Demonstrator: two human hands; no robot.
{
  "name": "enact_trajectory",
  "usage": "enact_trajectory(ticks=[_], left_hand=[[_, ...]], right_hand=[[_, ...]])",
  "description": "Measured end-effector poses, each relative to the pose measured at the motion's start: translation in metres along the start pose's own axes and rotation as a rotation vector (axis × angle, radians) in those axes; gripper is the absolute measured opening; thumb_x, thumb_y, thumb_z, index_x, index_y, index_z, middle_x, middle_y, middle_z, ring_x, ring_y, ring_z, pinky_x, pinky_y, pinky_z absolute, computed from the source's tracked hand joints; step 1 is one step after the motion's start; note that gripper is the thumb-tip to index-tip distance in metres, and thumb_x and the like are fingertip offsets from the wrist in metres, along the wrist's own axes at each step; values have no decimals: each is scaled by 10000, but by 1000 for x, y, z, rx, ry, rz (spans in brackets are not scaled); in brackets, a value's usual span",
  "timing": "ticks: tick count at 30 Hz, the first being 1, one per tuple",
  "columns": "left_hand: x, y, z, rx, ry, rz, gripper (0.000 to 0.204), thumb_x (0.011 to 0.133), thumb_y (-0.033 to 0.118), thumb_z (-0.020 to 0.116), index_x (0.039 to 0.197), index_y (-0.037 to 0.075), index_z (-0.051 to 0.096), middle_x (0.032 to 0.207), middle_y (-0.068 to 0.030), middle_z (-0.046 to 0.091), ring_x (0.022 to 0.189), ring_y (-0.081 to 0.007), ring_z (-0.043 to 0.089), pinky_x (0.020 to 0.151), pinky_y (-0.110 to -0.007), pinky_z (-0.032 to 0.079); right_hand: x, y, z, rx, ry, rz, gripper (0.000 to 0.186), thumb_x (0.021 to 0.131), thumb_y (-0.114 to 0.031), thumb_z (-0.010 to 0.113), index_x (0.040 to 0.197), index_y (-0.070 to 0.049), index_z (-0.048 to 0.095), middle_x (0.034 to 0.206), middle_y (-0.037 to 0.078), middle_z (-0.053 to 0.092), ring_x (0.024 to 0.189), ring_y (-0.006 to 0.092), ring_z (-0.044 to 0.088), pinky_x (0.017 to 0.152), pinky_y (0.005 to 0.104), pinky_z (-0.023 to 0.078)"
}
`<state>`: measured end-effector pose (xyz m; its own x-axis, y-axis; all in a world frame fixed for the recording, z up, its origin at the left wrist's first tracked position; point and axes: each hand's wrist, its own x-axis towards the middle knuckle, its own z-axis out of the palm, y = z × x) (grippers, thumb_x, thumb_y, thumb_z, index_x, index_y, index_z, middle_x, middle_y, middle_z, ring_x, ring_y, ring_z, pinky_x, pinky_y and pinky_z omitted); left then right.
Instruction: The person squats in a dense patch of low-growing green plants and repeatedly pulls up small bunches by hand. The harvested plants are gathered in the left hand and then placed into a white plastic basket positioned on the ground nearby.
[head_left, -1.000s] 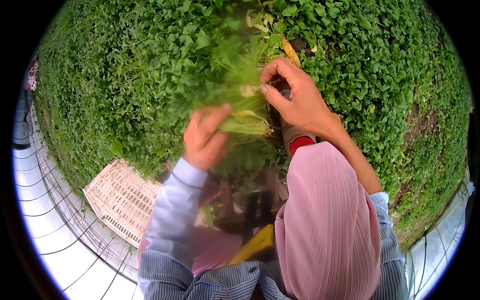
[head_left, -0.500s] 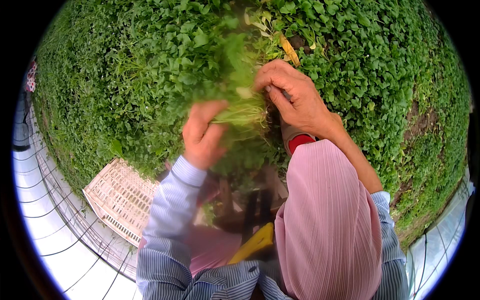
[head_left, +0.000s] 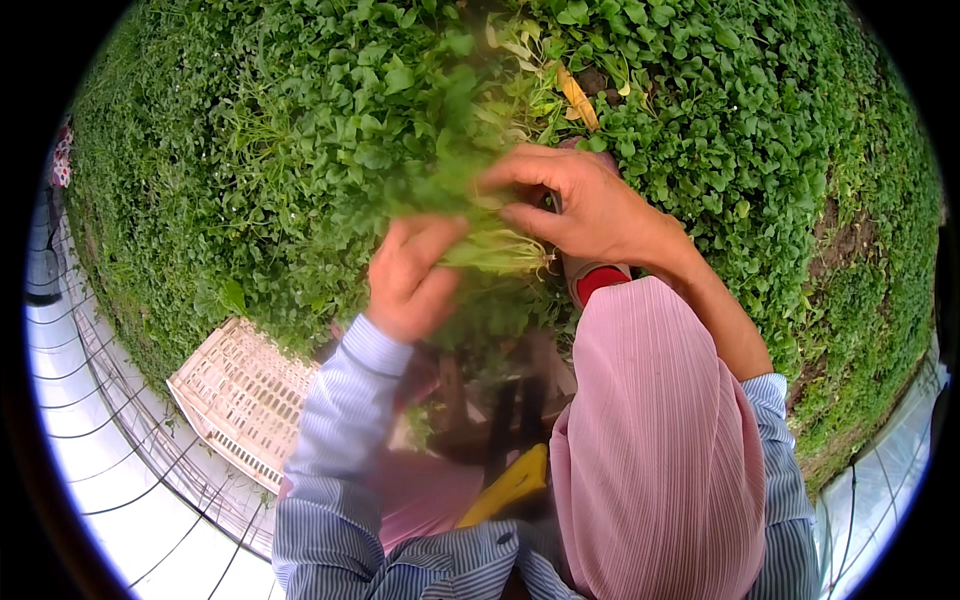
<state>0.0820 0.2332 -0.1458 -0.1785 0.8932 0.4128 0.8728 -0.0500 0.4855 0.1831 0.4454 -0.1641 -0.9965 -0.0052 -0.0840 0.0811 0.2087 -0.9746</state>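
Observation:
My left hand (head_left: 410, 275) grips a bunch of pale-stemmed leafy greens (head_left: 500, 255), whose thin white roots point right. Just above the bunch, my right hand (head_left: 585, 210) reaches leftward with thumb and forefinger curled at blurred leaves; what they hold is unclear. Beneath the right hand a shoe with a red part (head_left: 600, 282) shows beside my pink-clad knee (head_left: 660, 420). A yellow withered leaf (head_left: 578, 97) lies among paler plants above the hands.
Dense low green plants (head_left: 730, 130) cover the bed, with bare soil (head_left: 830, 240) at the right. A cream plastic crate (head_left: 240, 395) sits lower left. A yellow object (head_left: 510, 485) lies between my legs. Pale sheeting with dark lines (head_left: 90, 440) borders the bed.
My right hand has moved left and slightly down over the bunch, closer to my left hand. My left hand stays nearly in place with the greens, shifting only slightly.

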Motion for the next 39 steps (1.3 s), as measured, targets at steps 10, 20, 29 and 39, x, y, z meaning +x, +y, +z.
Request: enact_trajectory(ticks=[10, 20, 29, 39], left_hand=[[-7, -3, 0, -28, 16, -51, 328, 594, -12, 753, 819, -2, 514, 1144, -195, 556, 893, -353, 597, 693, -417, 508], [-5, 11, 2, 97, 119, -380, 243, 690, -65, 719, 837, 23, 546, 1126, -184, 588, 953, -315, 597, 785, -370, 492], [-3, 17, 13, -150, 200, -622, 183, 779, -79, 684, 915, 16, 605, 1111, -155, 568, 932, -233, 591, 820, -324, 476], [-1, 22, 16, -663, 288, -1005, 152, 800, -101, 634, 868, 34, 615, 825, 4, 598, 813, -101, 564, 1096, -349, 268]], right_hand=[[-2, -5, -3, 6, -54, -23, 207, 815, -5, 647, 1021, -23, 653, 1045, 67, 607, 961, 185, 596, 844, 294, 476], [2, -1, 3, -11, 288, -47, 106, 853, -36, 641, 959, -37, 652, 1157, 103, 550, 938, 209, 575, 804, 314, 474], [5, 0, 15, 219, 603, -80, 93, 941, -105, 591, 995, -32, 611, 996, 59, 615, 769, 86, 523, 686, 229, 447], [14, -1, 4, 733, 786, 197, 134, 1003, -180, 521, 1032, -57, 564, 729, -17, 573, 603, 20, 437, 516, 178, 342]])
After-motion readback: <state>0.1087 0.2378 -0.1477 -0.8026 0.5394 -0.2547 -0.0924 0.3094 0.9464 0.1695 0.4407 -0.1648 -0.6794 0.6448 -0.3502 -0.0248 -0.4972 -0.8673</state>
